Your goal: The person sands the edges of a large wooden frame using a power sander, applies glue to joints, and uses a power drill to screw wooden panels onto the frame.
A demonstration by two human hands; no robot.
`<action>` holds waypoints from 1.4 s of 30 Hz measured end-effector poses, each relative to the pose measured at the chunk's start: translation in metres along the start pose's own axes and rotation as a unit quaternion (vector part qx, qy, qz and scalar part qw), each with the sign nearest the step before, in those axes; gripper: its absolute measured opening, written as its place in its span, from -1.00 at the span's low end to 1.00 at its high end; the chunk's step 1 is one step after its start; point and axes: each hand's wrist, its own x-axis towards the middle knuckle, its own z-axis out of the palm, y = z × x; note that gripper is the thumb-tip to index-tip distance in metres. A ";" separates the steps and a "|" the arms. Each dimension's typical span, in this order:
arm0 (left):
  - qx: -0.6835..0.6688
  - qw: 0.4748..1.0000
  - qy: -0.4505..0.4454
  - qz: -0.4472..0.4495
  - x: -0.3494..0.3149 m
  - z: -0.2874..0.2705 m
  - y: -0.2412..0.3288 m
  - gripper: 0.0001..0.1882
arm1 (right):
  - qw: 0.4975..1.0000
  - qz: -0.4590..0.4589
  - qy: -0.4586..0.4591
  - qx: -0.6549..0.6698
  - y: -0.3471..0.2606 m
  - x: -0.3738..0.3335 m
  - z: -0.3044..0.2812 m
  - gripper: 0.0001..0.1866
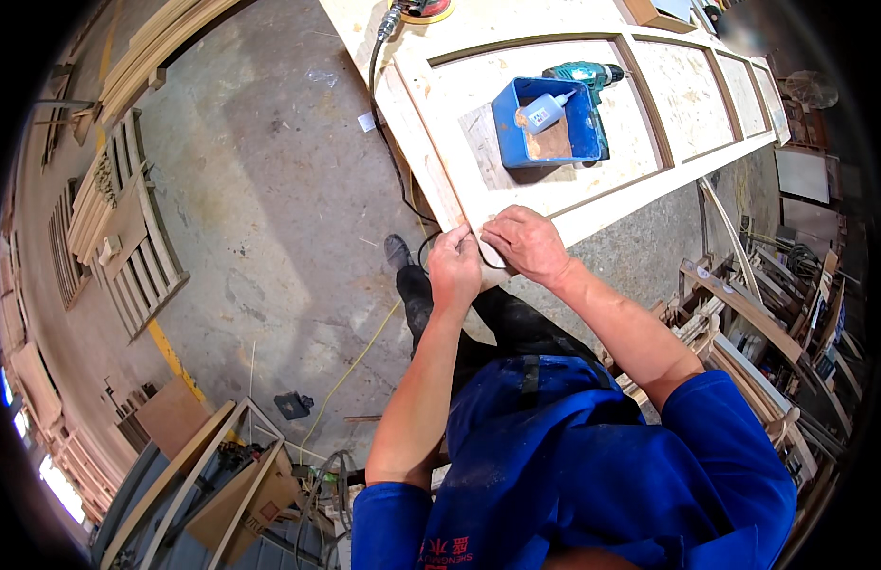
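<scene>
While your left hand (454, 266) pinched the black cord (393, 161) and your right hand (526, 242) pressed flat-fingered at the door frame's (573, 195) near corner, that cord risked snagging there.

white glue bottle (545, 111) with label, in blue tub (511, 128)

- Blue plastic tub (547, 123) and cordless drill (585, 76) block the wooden door frame's (592, 204) middle panel.
- Black power cable (388, 152) trails along the frame's left edge.
- Right-hand panels lie bare.
</scene>
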 end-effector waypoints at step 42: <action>-0.022 0.993 0.006 -0.120 0.013 0.003 0.037 -0.77 | 0.905 0.390 0.166 -0.036 0.154 0.047 -0.109 -0.46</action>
